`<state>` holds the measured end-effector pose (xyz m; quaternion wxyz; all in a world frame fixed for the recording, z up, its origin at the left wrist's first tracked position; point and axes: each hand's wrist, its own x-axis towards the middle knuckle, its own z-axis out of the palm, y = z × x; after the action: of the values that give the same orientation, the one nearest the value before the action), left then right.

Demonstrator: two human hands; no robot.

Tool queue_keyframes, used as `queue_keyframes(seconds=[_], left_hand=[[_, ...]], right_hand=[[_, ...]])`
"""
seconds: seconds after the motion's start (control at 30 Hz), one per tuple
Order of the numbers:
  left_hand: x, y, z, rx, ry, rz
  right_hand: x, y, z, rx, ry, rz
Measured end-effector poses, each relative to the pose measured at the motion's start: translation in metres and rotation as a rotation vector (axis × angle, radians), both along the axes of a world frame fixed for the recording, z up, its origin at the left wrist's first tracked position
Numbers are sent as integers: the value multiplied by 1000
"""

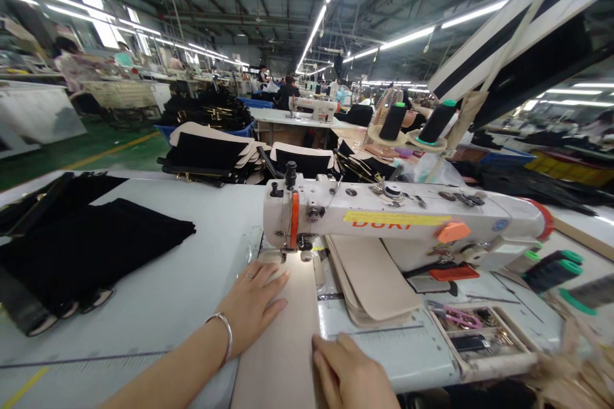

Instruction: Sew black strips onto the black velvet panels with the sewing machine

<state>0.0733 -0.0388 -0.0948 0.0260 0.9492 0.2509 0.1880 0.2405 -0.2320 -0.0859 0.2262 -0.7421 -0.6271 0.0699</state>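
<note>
A long beige panel (275, 351) lies on the machine bed, its far end under the needle area of a white sewing machine (407, 220). My left hand (256, 307), with a silver bangle at the wrist, rests flat on the panel's left side near the presser foot, fingers spread. At the panel's right edge, my right hand (352, 370) is closed, thumb and forefinger at the edge. Several rounded beige pieces (378, 281) lie stacked under the machine arm. The stitching point itself is too small to make out.
Black fabric pieces (110, 243) are piled on the left of the table. At the right stand a parts tray (484, 339) and black thread cones (551, 271). Behind the machine are stacked beige and black pieces (211, 150). People work at other stations farther off.
</note>
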Motion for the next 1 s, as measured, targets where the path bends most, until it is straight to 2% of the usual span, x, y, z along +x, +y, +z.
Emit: queue_keyframes(seconds=[0.07,0.13,0.23,0.3,0.33,0.4,0.47,0.5,0.57,0.63,0.7,0.83,0.9,1.0], left_hand=[[2,-3,0,-8,12,-8],[3,-7,1,-25,16,-10],[-4,-1,9,-104,33,-61],[-21,18,20,-213,66,-116],[-34,32,28,-245,87,-88],[-71,67,44,-229,115,128],[-116,104,60,-118,143,467],[-139,119,67,-91,156,591],[-178,143,75,-103,199,749],[-203,155,75,-153,250,798],[-212,157,72,-188,287,783],[-203,147,69,-181,310,721],[-197,141,76,-153,301,711],[-200,124,99,-24,237,762]], right_hand=[[5,34,15,74,-111,36],[9,68,22,149,-155,118],[11,103,18,169,-152,158],[12,110,12,169,-149,170],[13,110,9,172,-154,176],[14,108,5,181,-180,188],[16,107,1,199,-218,197],[17,107,-1,212,-237,199],[18,109,-6,238,-270,198],[18,111,-9,259,-294,194],[18,111,-12,268,-309,195],[18,110,-9,249,-313,203],[18,109,-7,236,-304,207],[17,108,-4,225,-289,207]])
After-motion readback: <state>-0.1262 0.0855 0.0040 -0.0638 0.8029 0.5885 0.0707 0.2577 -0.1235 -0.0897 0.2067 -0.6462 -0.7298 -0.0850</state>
